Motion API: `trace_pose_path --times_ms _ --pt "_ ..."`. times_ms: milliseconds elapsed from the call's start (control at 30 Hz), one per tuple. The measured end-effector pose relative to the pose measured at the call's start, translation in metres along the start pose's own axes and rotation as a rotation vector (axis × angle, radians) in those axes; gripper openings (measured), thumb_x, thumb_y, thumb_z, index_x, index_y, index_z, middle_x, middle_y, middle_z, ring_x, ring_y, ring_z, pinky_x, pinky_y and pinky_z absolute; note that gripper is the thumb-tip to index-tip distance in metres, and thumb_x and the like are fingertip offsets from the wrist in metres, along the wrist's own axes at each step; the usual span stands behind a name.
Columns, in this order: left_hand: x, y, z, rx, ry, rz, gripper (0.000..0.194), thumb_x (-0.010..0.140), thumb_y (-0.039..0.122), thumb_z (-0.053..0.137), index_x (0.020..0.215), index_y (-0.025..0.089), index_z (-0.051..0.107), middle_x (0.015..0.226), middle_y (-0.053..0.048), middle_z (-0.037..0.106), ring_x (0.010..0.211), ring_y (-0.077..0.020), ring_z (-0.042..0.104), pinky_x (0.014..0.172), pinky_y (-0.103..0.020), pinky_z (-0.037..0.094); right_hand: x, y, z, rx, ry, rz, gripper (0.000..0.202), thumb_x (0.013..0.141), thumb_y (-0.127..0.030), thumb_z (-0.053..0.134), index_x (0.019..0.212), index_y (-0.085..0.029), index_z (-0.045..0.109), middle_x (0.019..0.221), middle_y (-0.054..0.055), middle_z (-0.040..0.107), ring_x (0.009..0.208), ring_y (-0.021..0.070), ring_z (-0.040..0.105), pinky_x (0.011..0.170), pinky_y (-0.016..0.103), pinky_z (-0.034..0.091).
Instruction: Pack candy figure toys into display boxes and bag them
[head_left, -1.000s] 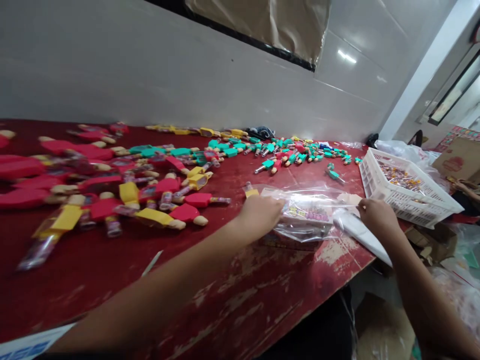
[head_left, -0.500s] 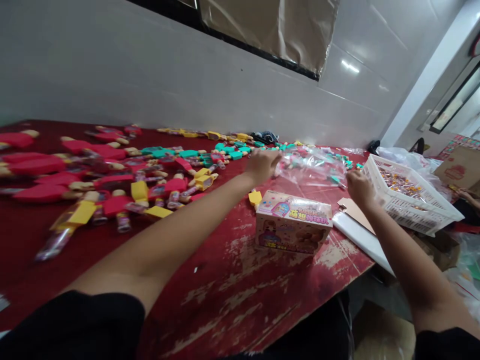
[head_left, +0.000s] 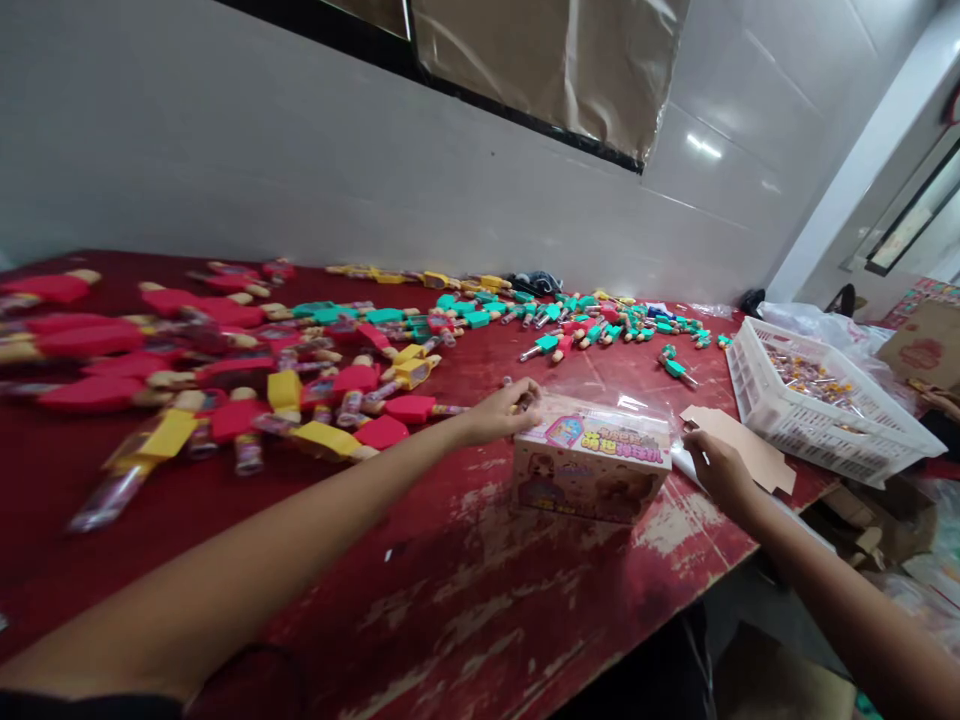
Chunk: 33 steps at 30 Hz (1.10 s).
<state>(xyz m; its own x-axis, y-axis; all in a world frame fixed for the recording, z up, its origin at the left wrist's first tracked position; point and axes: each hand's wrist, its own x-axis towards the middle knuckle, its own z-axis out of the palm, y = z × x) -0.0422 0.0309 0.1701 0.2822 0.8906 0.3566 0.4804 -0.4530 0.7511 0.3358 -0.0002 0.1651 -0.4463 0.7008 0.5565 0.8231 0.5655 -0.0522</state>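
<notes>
A printed cardboard box (head_left: 592, 470) stands on the table in front of me. Clear plastic film (head_left: 634, 400), perhaps a bag, stretches across its top and back edge. My left hand (head_left: 504, 412) is at the box's upper left corner, its fingers closed on the film. At the box's right side my right hand (head_left: 718, 466) pinches the film's other end between thumb and fingers. Beside that hand a flat brown piece of cardboard (head_left: 739, 445) lies over white sheeting.
Red, yellow and green toys with clear tubes, such as a yellow one (head_left: 169, 432), cover the left and back of the red table (head_left: 450, 570). A white plastic basket (head_left: 847, 425) of small wrapped pieces stands at the right edge. Another person's hand (head_left: 937, 400) shows far right.
Both hands have come down and towards me, bringing the clear film from above the table behind the box onto the box's top. The box has hardly moved.
</notes>
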Motion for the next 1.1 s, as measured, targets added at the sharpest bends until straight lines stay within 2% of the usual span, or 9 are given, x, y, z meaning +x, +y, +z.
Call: trace_pose_path --times_ms 100,233,433,500,567,700,800,900,1100 --pt "-0.017 -0.003 0.0 0.064 0.079 0.047 0.037 0.079 0.052 0.044 0.088 0.017 0.053 0.085 -0.006 0.059 0.081 -0.0199 0.055 0.077 -0.033 0.044 -0.016 0.0 0.004 0.038 0.031 -0.06 0.024 0.092 -0.022 0.038 0.087 -0.017 0.061 0.078 0.009 0.067 0.07 0.0194 0.064 0.066 0.029 0.048" --pt "-0.031 -0.009 0.005 0.147 0.192 0.074 0.035 0.085 0.051 0.041 0.086 0.018 0.054 0.087 -0.007 0.062 0.088 -0.023 0.056 0.086 -0.037 0.042 -0.026 -0.011 0.005 0.085 0.038 -0.127 0.021 0.093 -0.02 0.039 0.087 -0.018 0.058 0.074 0.006 0.064 0.068 0.0171 0.061 0.063 0.026 0.048" --pt "-0.036 -0.013 0.012 0.203 0.215 0.122 0.054 0.092 0.059 0.012 0.073 0.019 0.044 0.069 -0.003 0.054 0.065 -0.0167 0.051 0.062 -0.029 0.044 -0.029 -0.022 0.005 0.11 0.052 -0.209 0.019 0.093 -0.015 0.038 0.089 -0.018 0.056 0.073 0.005 0.062 0.068 0.0153 0.061 0.06 0.024 0.048" --pt "-0.04 -0.015 0.013 0.263 0.219 0.196 0.061 0.084 0.073 0.019 0.07 0.019 0.044 0.068 -0.003 0.052 0.066 -0.0184 0.048 0.065 -0.033 0.043 -0.031 -0.021 0.008 0.098 0.06 -0.225 0.02 0.092 -0.013 0.037 0.089 -0.018 0.056 0.072 0.004 0.062 0.065 0.0145 0.06 0.059 0.023 0.047" --pt "-0.048 -0.017 0.014 0.32 0.238 0.28 0.061 0.077 0.078 0.035 0.07 0.019 0.046 0.071 -0.005 0.054 0.071 -0.0205 0.048 0.071 -0.038 0.043 -0.035 -0.019 0.011 0.075 0.062 -0.245 0.022 0.092 -0.011 0.036 0.089 -0.018 0.056 0.07 0.004 0.061 0.063 0.014 0.059 0.057 0.023 0.046" --pt "-0.068 -0.024 0.016 0.378 0.271 0.443 0.027 0.093 0.038 0.04 0.079 0.018 0.051 0.081 -0.004 0.063 0.081 -0.0172 0.057 0.091 -0.04 0.042 -0.045 -0.012 0.019 0.001 0.032 -0.335 0.025 0.091 -0.008 0.035 0.092 -0.017 0.059 0.067 0.004 0.06 0.063 0.0154 0.057 0.058 0.025 0.045" --pt "-0.081 -0.033 0.017 0.554 0.316 0.647 0.01 0.091 0.016 0.045 0.088 0.019 0.054 0.092 -0.003 0.067 0.088 -0.0136 0.061 0.097 -0.036 0.042 -0.055 -0.007 0.03 -0.047 -0.014 -0.408 0.03 0.088 -0.005 0.034 0.099 -0.015 0.06 0.071 0.006 0.063 0.066 0.0169 0.057 0.062 0.028 0.045" --pt "-0.089 -0.049 0.022 0.703 0.34 0.757 0.01 0.089 0.012 0.049 0.091 0.018 0.056 0.103 -0.008 0.067 0.096 -0.0153 0.062 0.095 -0.034 0.046 -0.064 -0.003 0.045 -0.082 -0.083 -0.438 0.033 0.085 -0.002 0.035 0.102 -0.014 0.061 0.076 0.008 0.065 0.069 0.0178 0.059 0.062 0.028 0.044" --pt "-0.099 -0.088 0.046 0.711 0.271 0.706 0.021 0.092 0.013 0.04 0.095 0.015 0.06 0.096 -0.008 0.069 0.092 -0.0154 0.065 0.088 -0.031 0.052 -0.074 0.0 0.073 -0.119 -0.22 -0.401 0.033 0.079 0.002 0.04 0.095 -0.016 0.062 0.069 0.006 0.064 0.063 0.0167 0.057 0.054 0.025 0.04"
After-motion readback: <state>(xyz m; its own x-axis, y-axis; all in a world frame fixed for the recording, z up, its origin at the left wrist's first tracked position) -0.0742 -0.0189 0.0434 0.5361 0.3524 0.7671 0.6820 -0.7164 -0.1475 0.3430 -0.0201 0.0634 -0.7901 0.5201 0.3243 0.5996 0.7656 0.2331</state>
